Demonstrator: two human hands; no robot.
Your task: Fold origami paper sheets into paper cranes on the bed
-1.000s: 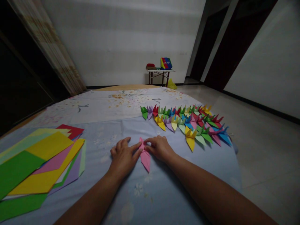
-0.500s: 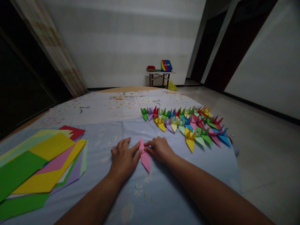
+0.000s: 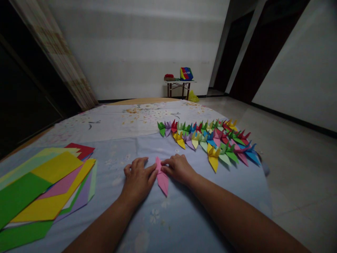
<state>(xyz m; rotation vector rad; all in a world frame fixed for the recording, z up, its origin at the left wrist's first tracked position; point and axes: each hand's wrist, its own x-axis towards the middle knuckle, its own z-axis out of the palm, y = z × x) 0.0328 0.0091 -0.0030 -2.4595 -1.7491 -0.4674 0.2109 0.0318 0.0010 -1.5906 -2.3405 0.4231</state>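
Observation:
A narrow pink origami paper [image 3: 162,182], folded into a long diamond, lies on the blue cloth in front of me. At its left edge, my left hand [image 3: 138,177] holds it with thumb and index finger, while the other fingers rest curved on the cloth. From the right, my right hand [image 3: 180,168] pinches the upper part of the same paper between thumb and forefinger, the remaining fingers curled in. The creases under the fingertips are partly hidden.
Several rows of folded paper cranes [image 3: 213,154] in many colours stand at the right. Loose coloured paper sheets [image 3: 60,168] overlap at the left. A flowered tablecloth [image 3: 147,121] covers the round table. By the far wall, a small table [image 3: 181,82] bears a multicoloured box [image 3: 186,73].
Both hands keep their hold on the pink paper with hardly any movement. The whole view has shifted very slightly.

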